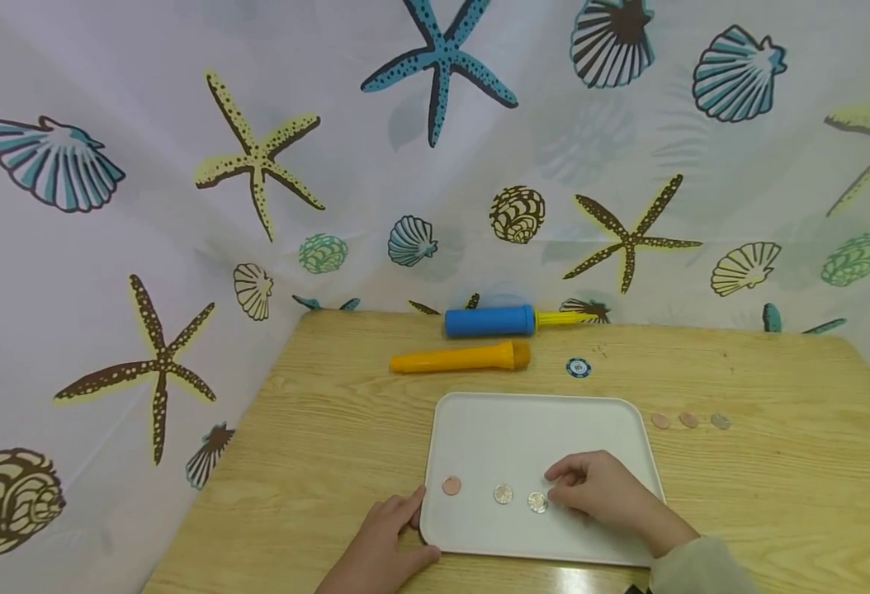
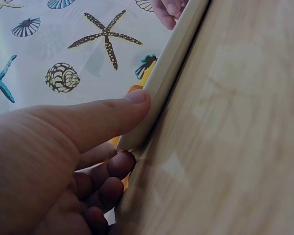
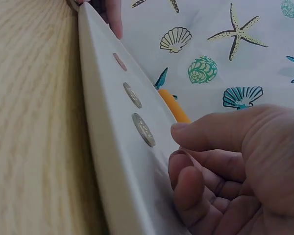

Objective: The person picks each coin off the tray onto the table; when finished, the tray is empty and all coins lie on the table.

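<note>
1. While it lay flat on the tray (image 1: 539, 429), the nearest silver coin (image 1: 537, 502) sat just beside the right hand (image 1: 602, 491), toward the near side; a second silver coin (image 1: 503, 494) and a copper coin (image 1: 451, 485) lay farther left, all three apart.
2. Of the two hands, the right was loosely curled, thumb close to the forefinger, with nothing visible between them; the left hand (image 1: 383, 540) gripped the tray's near left corner, thumb against the near wall and fingers round the left side.
3. Handling the coins well probably called for a light fingertip on top to slide each one, since thin discs on a smooth surface would be hard to pinch up; a steady left grip should have kept the tray from skidding.
4. Being round, the coins had no long axis and pointed nowhere, but their row ran left to right, slanting slightly toward the person at its right end. The tray's long axis also ran left to right.
5. Right of the tray, on the desk (image 1: 346, 396), lay three more coins (image 1: 689, 420) in a row.
6. Behind the tray were a blue chip (image 1: 579, 368), an orange toy microphone (image 1: 461, 359) and a blue-and-yellow pump (image 1: 490, 321), both long pieces lying roughly crosswise.
7. Beyond hung a shell-and-starfish cloth (image 1: 375, 194).
</note>
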Available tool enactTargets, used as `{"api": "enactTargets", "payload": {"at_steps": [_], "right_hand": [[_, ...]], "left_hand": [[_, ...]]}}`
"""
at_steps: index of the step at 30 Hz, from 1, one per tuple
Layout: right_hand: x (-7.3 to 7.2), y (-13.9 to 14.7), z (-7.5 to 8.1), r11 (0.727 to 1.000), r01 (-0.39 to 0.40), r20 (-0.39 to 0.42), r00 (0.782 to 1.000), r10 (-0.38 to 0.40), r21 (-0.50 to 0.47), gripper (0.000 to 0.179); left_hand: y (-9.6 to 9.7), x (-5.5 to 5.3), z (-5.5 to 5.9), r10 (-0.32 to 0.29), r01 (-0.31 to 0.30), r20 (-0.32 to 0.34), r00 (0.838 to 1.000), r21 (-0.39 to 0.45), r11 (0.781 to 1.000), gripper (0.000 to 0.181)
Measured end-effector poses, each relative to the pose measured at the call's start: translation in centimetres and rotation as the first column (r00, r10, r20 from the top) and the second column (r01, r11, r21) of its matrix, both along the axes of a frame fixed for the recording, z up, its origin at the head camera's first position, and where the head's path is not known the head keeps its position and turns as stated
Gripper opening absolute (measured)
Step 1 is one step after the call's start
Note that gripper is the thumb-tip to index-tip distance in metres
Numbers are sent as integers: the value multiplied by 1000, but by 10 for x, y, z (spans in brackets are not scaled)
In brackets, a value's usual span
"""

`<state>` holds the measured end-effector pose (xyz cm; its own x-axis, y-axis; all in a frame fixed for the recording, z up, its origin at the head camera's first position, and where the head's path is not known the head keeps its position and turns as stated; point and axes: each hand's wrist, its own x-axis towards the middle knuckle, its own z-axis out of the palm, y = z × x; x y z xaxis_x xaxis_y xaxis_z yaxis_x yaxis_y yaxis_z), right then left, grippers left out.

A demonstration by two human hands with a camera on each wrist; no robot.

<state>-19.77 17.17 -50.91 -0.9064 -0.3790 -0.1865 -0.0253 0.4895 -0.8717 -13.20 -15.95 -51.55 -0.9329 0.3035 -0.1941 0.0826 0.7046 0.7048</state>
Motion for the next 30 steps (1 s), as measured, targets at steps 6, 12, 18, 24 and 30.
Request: {"api": "enactTargets", "payload": {"at_steps": [6,12,18,24,30], "right_hand": [[3,-6,0,997,21,-44,999,-18,76,19],[6,-10,0,988,4,-101,995,12,152,17],[8,-13,0,982,-4,-163,986,35,188,11],[9,-13,1,976,-32,-185,980,73,216,11],[10,-14,1,976,-65,-151,984,98,206,16]], "left_hand": [[0,0,0,-2,1,-4,1000,-4,1000,88],[0,0,-1,0,0,-7,1000,-10,1000,88],[-1,2,-2,-4,4,-22,1000,3,1000,88],[-1,3,0,2,-1,-14,1000,12,1000,88],[-1,3,1,0,0,-14,1000,2,1000,87]]}}
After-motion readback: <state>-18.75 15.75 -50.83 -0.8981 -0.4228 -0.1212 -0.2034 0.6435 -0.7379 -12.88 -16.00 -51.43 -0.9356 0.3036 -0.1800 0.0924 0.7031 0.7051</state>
